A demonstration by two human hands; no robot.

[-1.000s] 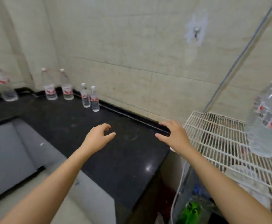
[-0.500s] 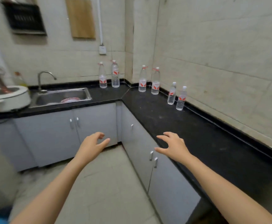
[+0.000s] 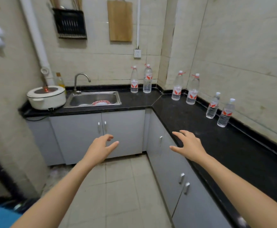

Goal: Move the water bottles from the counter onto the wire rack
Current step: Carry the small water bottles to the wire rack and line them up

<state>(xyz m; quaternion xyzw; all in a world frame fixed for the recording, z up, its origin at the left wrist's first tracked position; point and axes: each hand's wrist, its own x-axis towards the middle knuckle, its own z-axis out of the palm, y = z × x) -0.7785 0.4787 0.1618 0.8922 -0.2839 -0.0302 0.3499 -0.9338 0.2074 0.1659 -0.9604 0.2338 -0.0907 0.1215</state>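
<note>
Six clear plastic, red-labelled water bottles (image 3: 193, 92) stand upright along the wall edge of the black L-shaped desk (image 3: 233, 153). Left hand (image 3: 99, 148) and right hand (image 3: 189, 145) hover, fingers (image 3: 179, 134) loosely spread, holding nothing.

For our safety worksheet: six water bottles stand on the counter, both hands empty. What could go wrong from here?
The nearest small bottle stands beside its neighbour; grabbing one could topple the other.
The wire rack is out of view, so a carried bottle might bump the counter while turning.

Both hands (image 3: 101, 148) (image 3: 189, 144) outstretched, empty.
</note>
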